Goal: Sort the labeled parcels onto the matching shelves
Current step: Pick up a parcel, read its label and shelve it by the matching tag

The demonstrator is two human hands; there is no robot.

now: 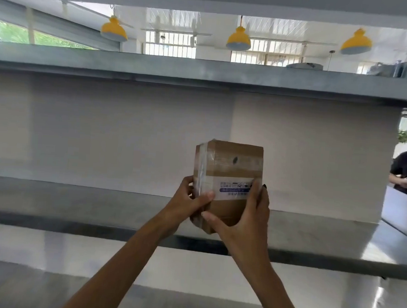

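parcel held up before the middle shelf

left hand [190, 200] and right hand [246, 218] clasp the taped parcel [228, 179] above the middle shelf [75, 205] front edge; not yet placed, and no sorted parcels show.

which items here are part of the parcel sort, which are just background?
Job:
- cardboard parcel with printed label
- left hand and right hand, both gripping it
- middle shelf
- upper shelf

Background:
- yellow pendant lamps
- person in dark top, far right
- barred windows
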